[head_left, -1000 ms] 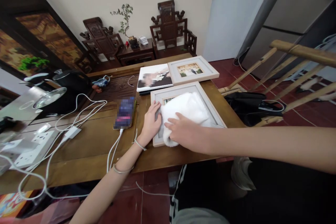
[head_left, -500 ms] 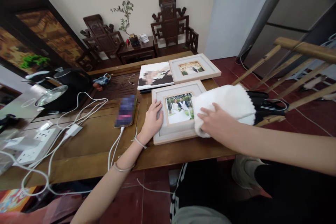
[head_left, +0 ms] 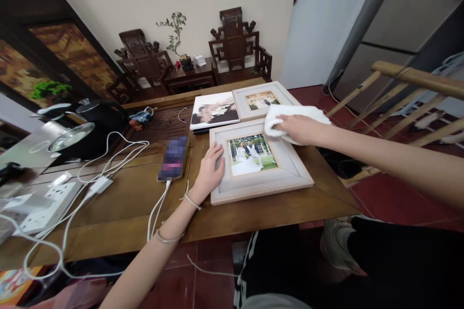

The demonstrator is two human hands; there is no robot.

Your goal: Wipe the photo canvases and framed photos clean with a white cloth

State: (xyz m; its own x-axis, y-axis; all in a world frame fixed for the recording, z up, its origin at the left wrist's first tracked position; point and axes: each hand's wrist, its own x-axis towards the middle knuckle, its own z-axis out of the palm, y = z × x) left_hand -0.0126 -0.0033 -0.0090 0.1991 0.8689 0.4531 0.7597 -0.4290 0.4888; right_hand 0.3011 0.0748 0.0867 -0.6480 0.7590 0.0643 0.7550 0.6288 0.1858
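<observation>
A pale wooden picture frame (head_left: 239, 190) with a wedding photo lies on the table in front of me. My left hand (head_left: 211, 166) rests on its left edge, fingers stretched out and holding nothing. At the frame's upper right corner, my right hand (head_left: 295, 128) grips a folded white cloth (head_left: 308, 112), which covers that corner; the fingertips are partly tucked into the cloth. Behind it lie a second pale picture frame (head_left: 241, 104) with a photo, partly hidden by the cloth, and a white-edged photo panel (head_left: 213, 108).
The wooden table (head_left: 123, 193) carries a phone (head_left: 174, 158) on a white cable, a power strip (head_left: 50, 207) with tangled cords, and a black kettle (head_left: 101, 116) at left. A wooden railing (head_left: 416, 82) stands at right. Dark carved chairs (head_left: 234, 41) line the wall.
My right hand has moved the cloth away from me, from the frame's right side to its upper right corner, uncovering the lower right part. My left hand stays on the left edge.
</observation>
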